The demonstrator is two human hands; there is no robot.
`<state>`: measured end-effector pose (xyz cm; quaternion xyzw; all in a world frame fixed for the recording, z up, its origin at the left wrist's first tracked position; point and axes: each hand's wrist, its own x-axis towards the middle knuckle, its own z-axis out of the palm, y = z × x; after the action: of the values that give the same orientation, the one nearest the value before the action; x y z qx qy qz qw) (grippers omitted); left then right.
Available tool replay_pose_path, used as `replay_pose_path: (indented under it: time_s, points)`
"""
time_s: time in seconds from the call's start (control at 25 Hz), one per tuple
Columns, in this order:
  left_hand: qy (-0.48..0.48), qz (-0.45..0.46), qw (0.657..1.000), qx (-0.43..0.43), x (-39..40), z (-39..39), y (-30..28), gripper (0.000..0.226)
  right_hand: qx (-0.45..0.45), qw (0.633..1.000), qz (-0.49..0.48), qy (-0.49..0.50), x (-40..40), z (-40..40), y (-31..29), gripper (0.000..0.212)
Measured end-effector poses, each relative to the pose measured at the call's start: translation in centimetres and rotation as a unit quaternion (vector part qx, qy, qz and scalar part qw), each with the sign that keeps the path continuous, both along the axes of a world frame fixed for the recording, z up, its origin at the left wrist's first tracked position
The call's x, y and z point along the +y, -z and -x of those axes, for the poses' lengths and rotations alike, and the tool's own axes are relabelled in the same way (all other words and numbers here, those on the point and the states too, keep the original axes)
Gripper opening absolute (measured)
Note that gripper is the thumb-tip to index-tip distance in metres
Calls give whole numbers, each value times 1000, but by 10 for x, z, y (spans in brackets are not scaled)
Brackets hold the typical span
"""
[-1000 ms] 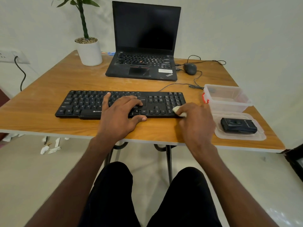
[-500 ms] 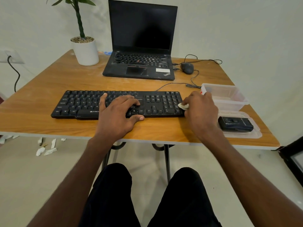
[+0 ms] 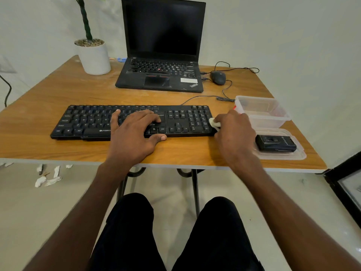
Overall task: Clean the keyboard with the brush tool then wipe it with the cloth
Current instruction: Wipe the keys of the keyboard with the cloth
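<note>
Wooden table [image 3: 58, 98] carries the keyboard [image 3: 93, 120], pressed flat by the open left hand [image 3: 134, 132]. At its right end a small white cloth [image 3: 214, 122] is pinched by the right hand [image 3: 234, 132]. Short, light strokes along the edge are advised.

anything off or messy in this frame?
On the table, nothing: the keyboard lies square, steadied by the left hand, while the right hand wipes its right end with a white cloth. The one oddity is torn white scraps littering the floor under the table's left side.
</note>
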<state>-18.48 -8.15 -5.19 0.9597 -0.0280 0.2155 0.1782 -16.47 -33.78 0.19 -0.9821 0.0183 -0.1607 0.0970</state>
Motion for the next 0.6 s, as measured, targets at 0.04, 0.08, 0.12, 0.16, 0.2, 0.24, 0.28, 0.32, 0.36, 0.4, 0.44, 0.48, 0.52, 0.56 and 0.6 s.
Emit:
replay_pose_path:
  time_s: [0.04,0.08,0.12,0.16,0.2,0.24,0.28,0.32,0.36,0.4,0.44,0.48,0.52,0.56,0.6]
  points:
    - [-1,-2,1000,4,0,0,0,47,-14,1000,-4,-8,8,10,2,35]
    - [-1,-5,1000,6,-1,0,-1,47,-32,999,-10,-23,17,20,4,34]
    - [-1,-7,1000,5,-1,-1,-1,47,-48,997,-18,-49,27,27,8,33]
    - [-1,-8,1000,3,0,0,-1,47,-58,994,-22,-86,38,33,12,33]
    - [0,-7,1000,1,-1,0,-1,46,-62,990,-21,-127,47,37,16,34]
    - [1,-8,1000,0,-1,0,-1,46,-61,985,-19,-160,52,37,18,35]
    - [1,-8,1000,0,-1,0,-2,46,-56,983,-19,-174,52,34,18,36]
    - [1,-6,1000,1,-1,1,-2,46,-48,985,-23,-166,46,30,16,37]
    - [2,-1,1000,2,-1,1,-3,46,-41,989,-29,-140,36,24,13,37]
    - [2,3,1000,1,-1,2,-3,46,-35,993,-29,-105,24,18,10,36]
    - [4,5,1000,-2,-1,2,-3,46,-26,997,-25,-67,12,12,6,32]
    - [6,5,1000,-4,-1,2,-4,46,-19,999,-26,-38,3,6,1,29]
    - [7,5,1000,-5,-1,3,-4,45,-20,999,-34,-22,-2,0,-3,27]
    - [7,5,1000,-5,-2,3,-4,45,-29,998,-46,-18,-3,-4,-7,26]
    - [6,5,1000,-5,-1,3,-4,45,-34,998,-56,-19,0,-6,-9,27]
